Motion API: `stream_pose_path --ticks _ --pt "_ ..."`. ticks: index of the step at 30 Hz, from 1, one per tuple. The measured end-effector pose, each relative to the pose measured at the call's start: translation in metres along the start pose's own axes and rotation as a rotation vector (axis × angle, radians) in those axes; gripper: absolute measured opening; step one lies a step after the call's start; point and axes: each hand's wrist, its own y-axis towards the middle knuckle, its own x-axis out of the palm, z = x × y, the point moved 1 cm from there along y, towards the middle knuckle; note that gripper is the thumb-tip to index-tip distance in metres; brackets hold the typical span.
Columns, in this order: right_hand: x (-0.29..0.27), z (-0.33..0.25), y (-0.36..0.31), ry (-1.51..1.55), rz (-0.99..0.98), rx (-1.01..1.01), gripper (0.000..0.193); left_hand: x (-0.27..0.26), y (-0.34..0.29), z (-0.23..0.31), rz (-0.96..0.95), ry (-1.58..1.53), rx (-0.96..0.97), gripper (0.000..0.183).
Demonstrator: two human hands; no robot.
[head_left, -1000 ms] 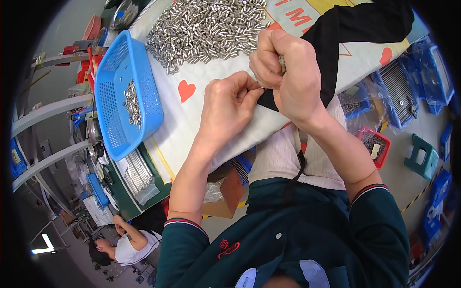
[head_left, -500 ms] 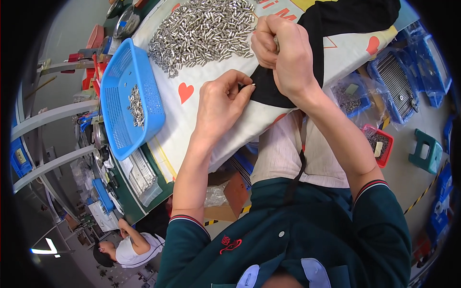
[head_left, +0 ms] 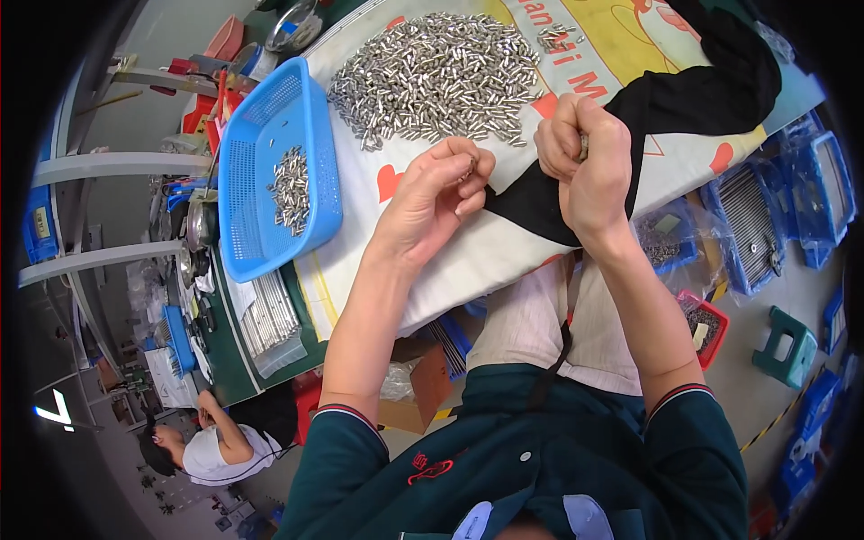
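A large heap of small silvery, bullet-shaped metal parts (head_left: 441,76) lies on the patterned white tablecloth (head_left: 360,243). My left hand (head_left: 423,198) is held beside the near edge of the heap, thumb and fingers pinched together; whatever sits between the tips is too small to make out. To its right, my right hand (head_left: 594,171) is curled into a fist over a black cloth (head_left: 531,202), with a bit of greyish metal showing between the fingers. A blue perforated basket (head_left: 324,198) on the left holds a smaller pile of the same parts.
Metal rods (head_left: 268,315) in a bag lie left of the tablecloth. Blue trays (head_left: 747,216), a red bin (head_left: 706,328) and a green stool (head_left: 786,346) stand on the right. An open cardboard box (head_left: 418,387) is below the table edge. Another person (head_left: 220,450) sits lower left.
The view has shifted, so the table appears further right. My left hand has turned, its fingers now curled up with the palm side showing. My right hand stays closed above the black cloth.
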Motion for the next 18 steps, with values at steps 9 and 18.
stream_pose_path --ticks 9,18 --pt "0.0 0.0 0.002 0.038 -0.004 0.026 0.032 -0.016 0.004 0.0 0.161 -0.168 -0.055 0.023" --pt "-0.002 -0.001 0.002 0.048 -0.009 0.034 0.032 -0.017 0.006 0.004 0.216 -0.217 0.043 0.019"
